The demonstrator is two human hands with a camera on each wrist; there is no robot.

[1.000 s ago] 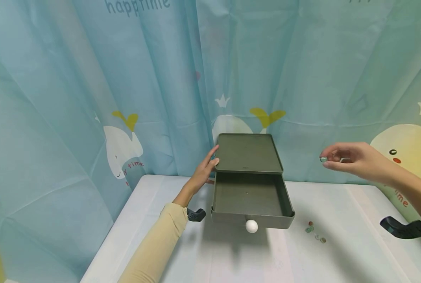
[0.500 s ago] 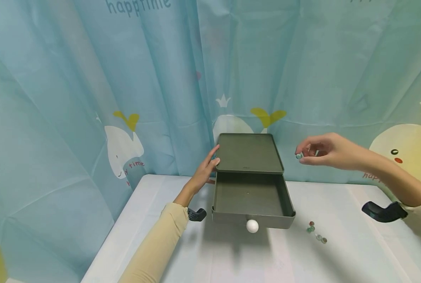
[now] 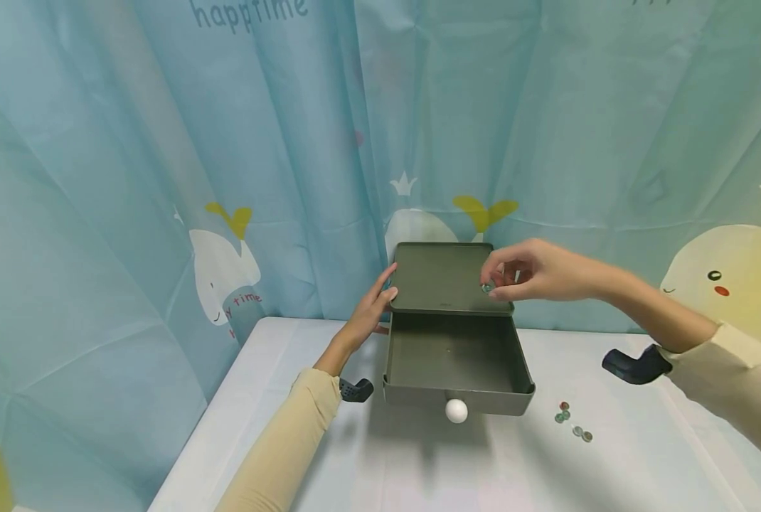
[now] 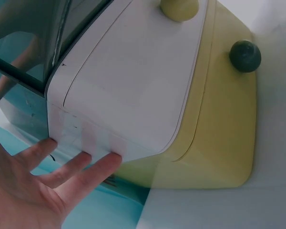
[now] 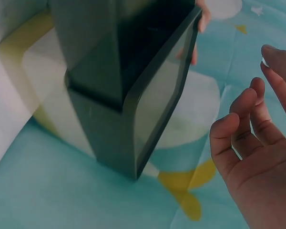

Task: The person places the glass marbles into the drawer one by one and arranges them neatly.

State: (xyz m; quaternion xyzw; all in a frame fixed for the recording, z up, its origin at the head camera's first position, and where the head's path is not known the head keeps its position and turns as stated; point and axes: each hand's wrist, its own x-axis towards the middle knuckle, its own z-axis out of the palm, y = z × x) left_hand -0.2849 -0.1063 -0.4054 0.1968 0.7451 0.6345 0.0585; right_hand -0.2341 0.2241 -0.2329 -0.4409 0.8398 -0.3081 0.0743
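Note:
A dark green drawer (image 3: 451,355) with a white knob (image 3: 456,411) stands pulled out beneath the cabinet's flat green top (image 3: 441,274). My left hand (image 3: 363,320) rests with spread fingers against the cabinet's left side. In the left wrist view its fingertips touch the side of a white tier (image 4: 128,86), above a yellow tier (image 4: 224,124). Between thumb and index finger my right hand (image 3: 537,272) pinches a small clear-green glass marble (image 3: 486,287), over the right part of the cabinet top. In the right wrist view the fingers mostly hide the marble.
Several small marbles (image 3: 562,414) lie on the white table (image 3: 329,441), right of the drawer's front. Behind the cabinet hangs a blue patterned curtain (image 3: 278,142). The knobs of the lower tiers, one yellow (image 4: 179,8) and one dark green (image 4: 245,56), stick out in front.
My right hand has moved left with the marble, from well right of the cabinet to over its top. The left hand and drawer have stayed in place.

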